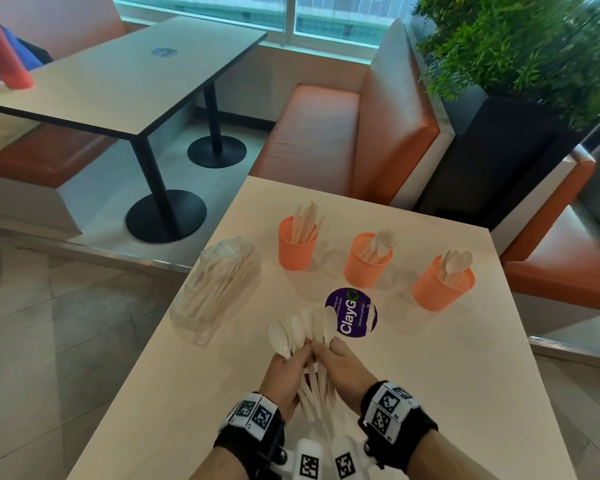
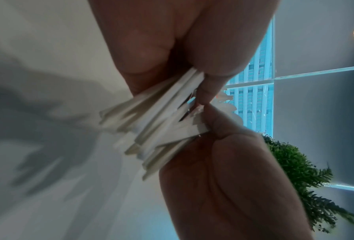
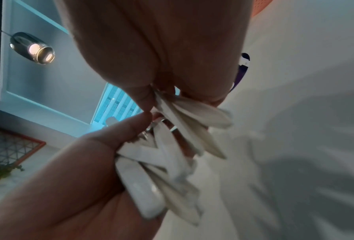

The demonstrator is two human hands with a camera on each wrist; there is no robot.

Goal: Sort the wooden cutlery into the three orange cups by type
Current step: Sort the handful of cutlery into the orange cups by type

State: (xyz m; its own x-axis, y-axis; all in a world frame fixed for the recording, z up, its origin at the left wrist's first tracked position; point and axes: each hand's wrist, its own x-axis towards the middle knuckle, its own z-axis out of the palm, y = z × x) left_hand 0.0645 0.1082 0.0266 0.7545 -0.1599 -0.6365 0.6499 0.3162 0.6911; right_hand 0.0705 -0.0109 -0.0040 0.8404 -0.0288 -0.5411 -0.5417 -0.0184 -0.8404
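Three orange mesh cups stand in a row on the pale table (image 1: 430, 393): the left cup (image 1: 297, 249) holds knives, the middle cup (image 1: 367, 263) forks, the right cup (image 1: 440, 289) spoons. Just above the near part of the table, a fanned bunch of pale wooden spoons (image 1: 300, 332) is held by both hands. My left hand (image 1: 286, 368) grips the bunch by its handles (image 2: 157, 128). My right hand (image 1: 343, 367) pinches handles (image 3: 192, 126) on the bunch's right side. The bowls point toward the cups.
A clear plastic bag of wooden cutlery (image 1: 219, 289) lies at the table's left edge. A round purple sticker (image 1: 352, 313) sits in front of the cups. An orange bench (image 1: 343, 133), a planter (image 1: 520, 46) and another table (image 1: 118, 81) stand beyond.
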